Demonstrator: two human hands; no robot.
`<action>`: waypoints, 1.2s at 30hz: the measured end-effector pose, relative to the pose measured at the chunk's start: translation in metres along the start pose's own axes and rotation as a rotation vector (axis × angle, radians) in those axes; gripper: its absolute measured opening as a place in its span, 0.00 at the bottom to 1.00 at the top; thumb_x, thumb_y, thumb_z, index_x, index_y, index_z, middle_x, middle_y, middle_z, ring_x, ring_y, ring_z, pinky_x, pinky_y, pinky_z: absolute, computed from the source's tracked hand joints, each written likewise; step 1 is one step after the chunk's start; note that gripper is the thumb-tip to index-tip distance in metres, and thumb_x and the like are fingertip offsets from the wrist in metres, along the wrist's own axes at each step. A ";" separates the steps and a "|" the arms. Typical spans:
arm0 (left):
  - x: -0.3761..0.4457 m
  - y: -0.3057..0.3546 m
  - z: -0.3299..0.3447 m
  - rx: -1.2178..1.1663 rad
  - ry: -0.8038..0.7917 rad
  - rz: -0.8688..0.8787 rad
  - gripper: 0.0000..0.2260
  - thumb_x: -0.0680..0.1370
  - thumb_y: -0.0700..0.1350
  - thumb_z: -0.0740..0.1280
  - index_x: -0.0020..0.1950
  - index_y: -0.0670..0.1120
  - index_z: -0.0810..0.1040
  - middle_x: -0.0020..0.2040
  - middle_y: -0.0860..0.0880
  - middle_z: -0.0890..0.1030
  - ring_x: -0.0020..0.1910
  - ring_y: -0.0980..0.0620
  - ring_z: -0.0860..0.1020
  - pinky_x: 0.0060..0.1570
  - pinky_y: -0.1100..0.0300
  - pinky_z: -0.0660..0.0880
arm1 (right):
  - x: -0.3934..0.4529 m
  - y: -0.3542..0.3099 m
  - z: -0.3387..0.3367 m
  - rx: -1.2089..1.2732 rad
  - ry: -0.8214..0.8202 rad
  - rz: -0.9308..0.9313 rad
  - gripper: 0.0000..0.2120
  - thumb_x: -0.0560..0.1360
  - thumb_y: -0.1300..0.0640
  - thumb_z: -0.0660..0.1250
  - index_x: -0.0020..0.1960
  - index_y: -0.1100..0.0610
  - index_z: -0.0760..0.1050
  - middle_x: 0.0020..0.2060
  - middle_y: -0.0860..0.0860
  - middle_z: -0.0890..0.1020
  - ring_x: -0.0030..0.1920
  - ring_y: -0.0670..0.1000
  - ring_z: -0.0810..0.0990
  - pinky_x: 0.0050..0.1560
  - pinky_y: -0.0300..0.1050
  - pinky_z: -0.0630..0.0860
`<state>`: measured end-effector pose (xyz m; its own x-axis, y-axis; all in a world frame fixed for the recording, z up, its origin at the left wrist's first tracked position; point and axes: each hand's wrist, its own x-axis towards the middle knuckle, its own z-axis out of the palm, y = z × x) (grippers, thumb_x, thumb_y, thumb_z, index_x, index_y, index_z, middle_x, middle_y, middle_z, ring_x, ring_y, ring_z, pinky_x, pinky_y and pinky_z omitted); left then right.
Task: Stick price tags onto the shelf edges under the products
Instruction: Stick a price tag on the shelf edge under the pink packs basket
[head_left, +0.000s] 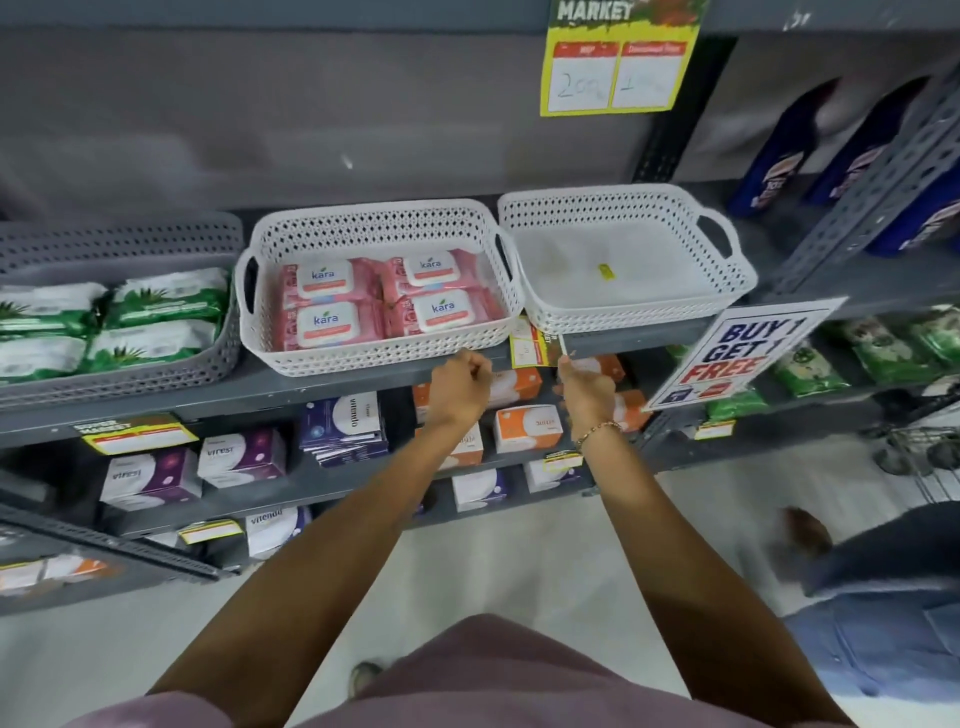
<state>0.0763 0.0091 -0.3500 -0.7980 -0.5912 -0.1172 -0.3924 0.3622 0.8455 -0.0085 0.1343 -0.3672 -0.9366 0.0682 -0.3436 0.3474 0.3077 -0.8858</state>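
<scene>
A yellow and red price tag (534, 347) hangs at the grey shelf edge (322, 387), between the two white baskets. My right hand (584, 387) pinches the tag's right edge with thumb and fingers. My left hand (460, 387) is curled just below the shelf edge, left of the tag; I cannot see anything in it. The left white basket (374, 358) holds pink Kara wipe packs (384, 299). The right white basket (631, 314) holds only a small yellow scrap (605, 271).
A grey basket (130, 374) of green wipe packs sits at the left. A "Buy 1 Get 1 Free" sign (740, 353) hangs right of my right hand. Lower shelves hold purple and orange boxes with price tags (140, 431). Another person's legs (878, 597) stand at the right.
</scene>
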 end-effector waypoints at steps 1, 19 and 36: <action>0.000 -0.001 0.001 0.013 -0.001 0.006 0.07 0.78 0.39 0.60 0.50 0.40 0.78 0.50 0.43 0.83 0.50 0.46 0.80 0.54 0.56 0.76 | 0.001 0.000 0.001 0.014 0.002 0.003 0.14 0.73 0.52 0.65 0.32 0.59 0.77 0.29 0.52 0.79 0.29 0.49 0.74 0.29 0.43 0.69; -0.003 -0.046 -0.025 0.106 0.058 0.026 0.11 0.77 0.45 0.64 0.40 0.40 0.80 0.30 0.53 0.73 0.39 0.52 0.71 0.38 0.62 0.63 | -0.024 0.021 -0.002 -0.159 -0.494 -0.480 0.13 0.72 0.65 0.62 0.29 0.64 0.66 0.25 0.54 0.70 0.30 0.48 0.69 0.30 0.40 0.64; -0.022 -0.106 -0.101 -0.008 0.428 -0.065 0.04 0.68 0.48 0.76 0.38 0.50 0.83 0.41 0.51 0.74 0.36 0.59 0.71 0.37 0.66 0.67 | -0.047 0.009 0.080 -0.251 -0.507 -0.747 0.04 0.69 0.59 0.74 0.42 0.60 0.83 0.35 0.51 0.80 0.32 0.41 0.74 0.34 0.26 0.68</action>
<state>0.1814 -0.0891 -0.3845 -0.5091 -0.8589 0.0549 -0.4311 0.3097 0.8475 0.0424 0.0578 -0.3835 -0.7607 -0.6338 0.1399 -0.4120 0.3049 -0.8587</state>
